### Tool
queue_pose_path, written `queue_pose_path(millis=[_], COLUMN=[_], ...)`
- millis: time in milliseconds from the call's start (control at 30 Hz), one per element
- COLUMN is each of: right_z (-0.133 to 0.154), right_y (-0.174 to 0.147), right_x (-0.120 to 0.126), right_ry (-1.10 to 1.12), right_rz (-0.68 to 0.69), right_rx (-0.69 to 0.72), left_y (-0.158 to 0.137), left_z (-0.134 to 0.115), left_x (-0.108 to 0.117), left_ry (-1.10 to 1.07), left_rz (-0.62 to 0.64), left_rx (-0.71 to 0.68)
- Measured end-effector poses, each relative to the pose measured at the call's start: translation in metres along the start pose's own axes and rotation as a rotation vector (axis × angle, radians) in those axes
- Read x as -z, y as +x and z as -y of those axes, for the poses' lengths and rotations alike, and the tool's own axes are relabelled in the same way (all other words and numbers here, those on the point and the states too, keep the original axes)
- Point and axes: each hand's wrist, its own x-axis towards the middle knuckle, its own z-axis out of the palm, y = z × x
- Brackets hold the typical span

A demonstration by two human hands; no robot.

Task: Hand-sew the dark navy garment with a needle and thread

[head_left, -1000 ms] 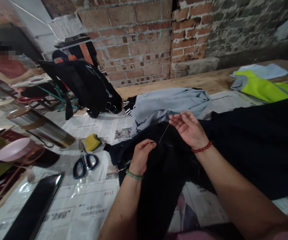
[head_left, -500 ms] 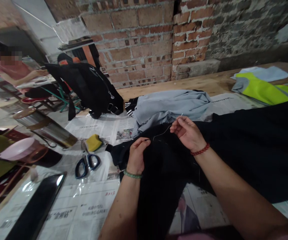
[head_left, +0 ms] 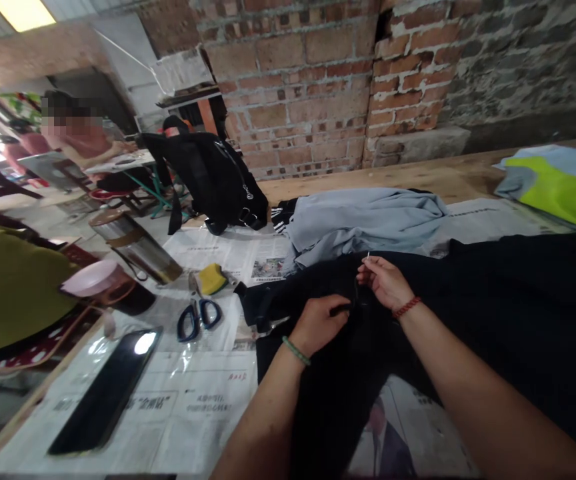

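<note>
A large dark garment (head_left: 313, 400) lies across the newspaper-covered table in front of me. My left hand (head_left: 318, 323), with a green bracelet at its wrist, pinches a fold of this dark cloth between thumb and fingers. Just to its right and slightly farther away, my right hand (head_left: 385, 283) is closed in a pinch on a thin sewing needle (head_left: 368, 255), whose pale tip sticks up above the fingertips. A red bracelet circles that wrist. The thread between the hands is hard to make out against the dark cloth.
Blue-handled scissors (head_left: 199, 319), a yellow sponge (head_left: 211, 279), a phone (head_left: 105, 393), a steel flask (head_left: 138, 247) and a lidded cup (head_left: 113, 287) are at left. Behind are a black backpack (head_left: 213, 177), grey clothing (head_left: 368, 217) and a neon-yellow garment (head_left: 553, 190). Someone sits beyond.
My left hand has moved right along the cloth, nearer my right hand, and turned more palm-down. The pale thread that showed between the hands is now barely visible. The view has shifted left.
</note>
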Motion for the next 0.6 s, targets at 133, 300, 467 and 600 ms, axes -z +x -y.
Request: queue_pose_path(millis=[133, 300, 467, 600], right_z=[-0.004, -0.004, -0.007, -0.01], right_y=[0.0, -0.001, -0.001, -0.001], right_x=[0.002, 0.006, 0.01, 0.012], right_ry=[-0.052, -0.061, -0.052, -0.044], right_rz=[0.033, 0.066, 0.085, 0.102], right_rx=[0.014, 0.025, 0.024, 0.025], left_y=[0.001, -0.01, -0.066, -0.139], left_z=[0.005, -0.025, -0.028, 0.0], left_x=[0.001, 0.016, 0.055, 0.116], left_ry=[0.241, 0.361, 0.628, 0.837], left_rz=[-0.365, -0.589, -0.685, -0.738], left_rx=[-0.033, -0.121, -0.171, 0.069])
